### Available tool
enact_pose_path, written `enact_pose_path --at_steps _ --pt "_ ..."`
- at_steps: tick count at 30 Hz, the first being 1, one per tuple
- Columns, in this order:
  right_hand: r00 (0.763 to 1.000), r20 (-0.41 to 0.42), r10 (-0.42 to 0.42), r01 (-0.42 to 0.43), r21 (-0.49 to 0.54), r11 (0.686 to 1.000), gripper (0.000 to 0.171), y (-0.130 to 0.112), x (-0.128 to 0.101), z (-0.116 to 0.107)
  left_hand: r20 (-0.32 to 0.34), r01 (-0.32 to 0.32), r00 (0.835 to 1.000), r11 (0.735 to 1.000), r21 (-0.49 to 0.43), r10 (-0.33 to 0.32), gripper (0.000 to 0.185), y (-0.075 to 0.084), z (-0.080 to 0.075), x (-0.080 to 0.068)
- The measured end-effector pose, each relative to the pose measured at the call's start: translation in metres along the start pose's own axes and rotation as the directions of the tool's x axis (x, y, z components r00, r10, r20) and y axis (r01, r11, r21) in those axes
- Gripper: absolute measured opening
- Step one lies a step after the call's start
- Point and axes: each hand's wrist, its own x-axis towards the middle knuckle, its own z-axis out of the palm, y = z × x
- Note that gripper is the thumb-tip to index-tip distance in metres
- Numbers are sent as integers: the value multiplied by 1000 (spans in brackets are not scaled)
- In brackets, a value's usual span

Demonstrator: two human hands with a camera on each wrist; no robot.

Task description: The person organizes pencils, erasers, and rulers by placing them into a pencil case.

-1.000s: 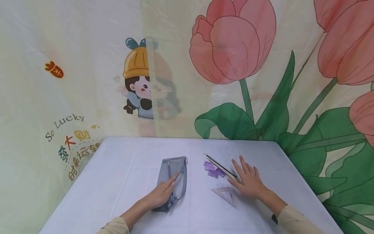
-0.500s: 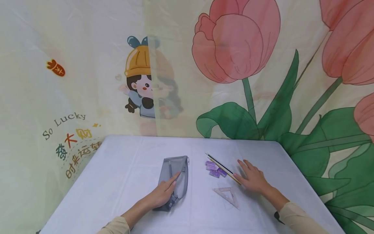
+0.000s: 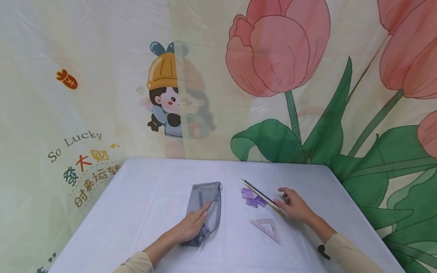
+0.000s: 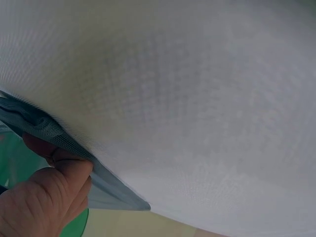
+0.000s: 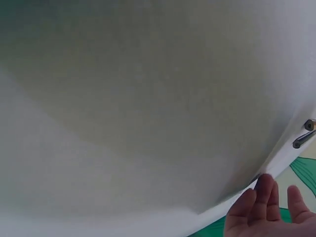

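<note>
Grey mesh of the pencil case (image 3: 204,207) lies flat under the left hand (image 3: 192,226), whose straight fingers press on its near half exactly as they did a second ago; the case has not shifted. What has changed is on the other side: the right hand (image 3: 293,207), lying spread and flat on the table (image 3: 136,212) a second ago, has drawn its fingers in and slid toward 10 o'clock, so its fingertips now meet the near end of the pencils (image 3: 260,194). By my reading, the reach is over and a pick-up of the pencils is starting, though the fingers look curled over them rather than plainly closed round them, so no firm grip shows yet.

From that hand the pencils run away toward 10 o'clock, touching its fingertips. The purple erasers (image 3: 252,197) sit just beside the pencils on their 8 o'clock side. The clear set square (image 3: 267,228) lies near the hand at about 7 o'clock, apart from it. The pencil case is well apart, toward 9 o'clock.
</note>
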Motion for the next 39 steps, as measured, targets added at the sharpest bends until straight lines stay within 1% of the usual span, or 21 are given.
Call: enact_pose_path --at_steps 4,8,16,22,29,34,39 --pt "999 9 50 -50 55 997 53 1 3 2 6 -9 1000 1000 -11 9 49 0 1 0" --pt "997 11 82 -82 55 995 46 0 4 4 11 -18 1000 1000 -23 18 50 1 1 -1" --pt "998 19 62 -62 32 998 31 -4 7 5 3 -19 1000 1000 -17 19 49 1 1 0" --pt "996 44 74 -75 24 997 32 -8 10 6 1 -6 1000 1000 -11 6 49 1 1 1" --pt "991 66 118 -122 61 991 25 -4 14 6 -3 -21 1000 1000 -9 21 49 2 0 1" --pt "993 63 101 -105 56 993 24 -2 16 8 -5 -8 1000 1000 2 8 49 3 0 1" --pt "985 61 163 -166 55 985 25 -4 18 9 -1 -12 1000 1000 4 12 49 4 -1 1"
